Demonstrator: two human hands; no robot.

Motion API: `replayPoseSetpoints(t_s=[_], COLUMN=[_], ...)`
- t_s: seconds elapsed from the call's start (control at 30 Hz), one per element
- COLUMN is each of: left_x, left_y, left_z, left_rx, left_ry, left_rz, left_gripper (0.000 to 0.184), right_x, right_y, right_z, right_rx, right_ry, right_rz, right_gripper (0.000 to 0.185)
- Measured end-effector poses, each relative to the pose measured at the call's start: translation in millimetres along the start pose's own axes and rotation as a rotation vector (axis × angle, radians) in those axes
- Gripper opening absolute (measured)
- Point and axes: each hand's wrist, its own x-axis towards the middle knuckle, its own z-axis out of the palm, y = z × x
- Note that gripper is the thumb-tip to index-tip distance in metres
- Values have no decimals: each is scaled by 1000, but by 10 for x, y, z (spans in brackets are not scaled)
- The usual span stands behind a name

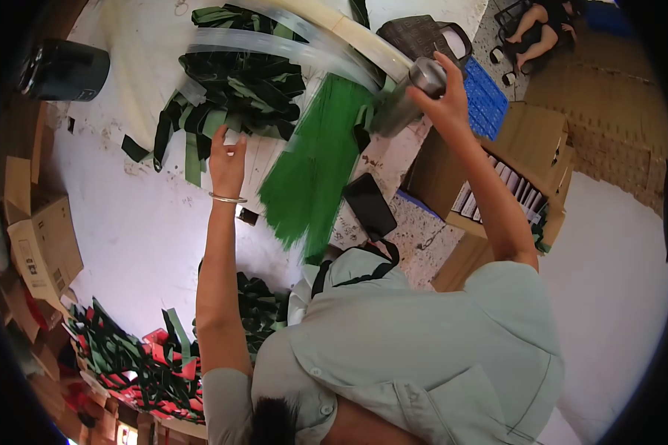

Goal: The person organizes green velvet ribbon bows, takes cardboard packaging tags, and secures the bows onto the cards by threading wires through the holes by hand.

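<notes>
My right hand [445,100] is wrapped round a metal bottle [397,107], slightly blurred, held tilted beside a bundle of green bristle-like fibres [312,163]. My left hand [228,165], with a bangle at the wrist, is just below a pile of dark green strips [245,89]. Its thumb and forefinger are apart, and I see nothing between them. Blurred translucent bands [289,48] cross over the pile. A black phone [369,206] lies near the lower right of the green fibres.
A dark bag [423,37] and a blue crate [485,96] are at the upper right, above an open cardboard box [460,174]. A black container [70,70] stands upper left. Red and green strips [141,360] fill the lower left. Another person's legs [536,41] show top right.
</notes>
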Motion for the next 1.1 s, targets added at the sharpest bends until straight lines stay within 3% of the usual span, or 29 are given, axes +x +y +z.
replayPoseSetpoints(t_s=[0.1, 0.17, 0.33, 0.53, 0.7, 0.77, 0.8, 0.87, 0.93, 1.0, 1.1], left_x=[-106, -160, -399, -750, -997, -1068, -1100, -1138, -1172, -1188, -1229], left_y=[24, 38, 11, -236, -303, -418, -445, -509, -529, -519, -350], left_z=[-18, -29, -104, -130, -125, -119, -128, -143, -174, -212, -311], left_rx=[9, 2, 0, 21, 49, 47, 32, 21, -7, -50, -5], left_ry=[-14, -23, 6, 29, -56, -35, -36, -32, -37, -39, -22], left_rz=[-27, -62, -62, -55, -176, -141, -159, -178, -212, -245, -268], left_gripper=[57, 57, 56, 54, 56, 55, 55, 53, 51, 48, 47], right_x=[-322, -610, -785, -1114, -1138, -1101, -994, -657, -387, -68, 312], right_y=[12, -89, -47, -186, -97, 48, 87, 197, 592, 863, 740], right_z=[-73, -92, -138, -205, -377, -405, -393, -422, -195, -14, 284], right_rx=[-182, -154, -123, -122, -50, 337, 452, 426, 433, 344, 85], right_ry=[-29, -94, 41, -66, -120, -181, -100, -161, -167, -652, -865], right_rz=[-332, -239, -148, -151, -209, 82, 168, 374, 348, 432, 337], right_gripper=[76, 76, 81, 83, 80, 70, 50, 34, 31, 31, 35])
